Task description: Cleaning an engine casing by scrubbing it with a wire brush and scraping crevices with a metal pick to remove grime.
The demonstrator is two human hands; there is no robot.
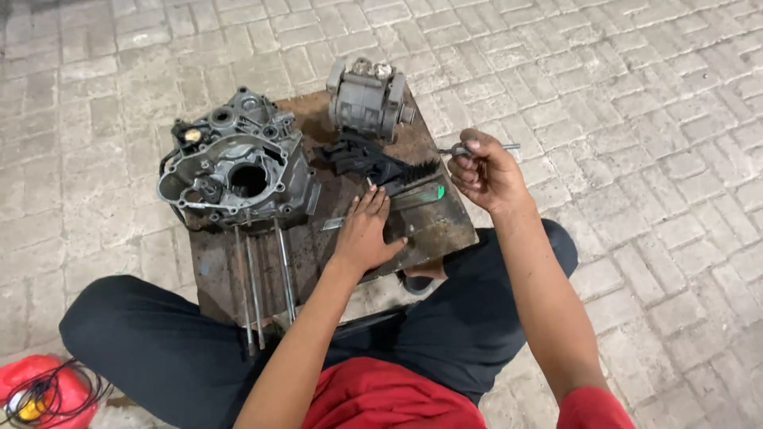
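Note:
A grey metal engine crankcase (237, 167) lies on a rusty low table (429, 230), with long studs (262, 278) sticking out toward me. My left hand (364, 230) rests flat on the table with fingers spread, its fingertips at black plastic parts (373, 163) and a thin metal blade (417, 199) with a green end. My right hand (485, 171) is raised beside the table's right edge and grips a small metal T-handle tool (477, 148). A grey finned cylinder block (367, 97) stands at the table's far edge.
The table stands on grey paving bricks (636, 119) that stretch all around. I sit with legs in dark trousers (159, 349) on either side of the table. A red object with black cables (44, 389) lies at the lower left.

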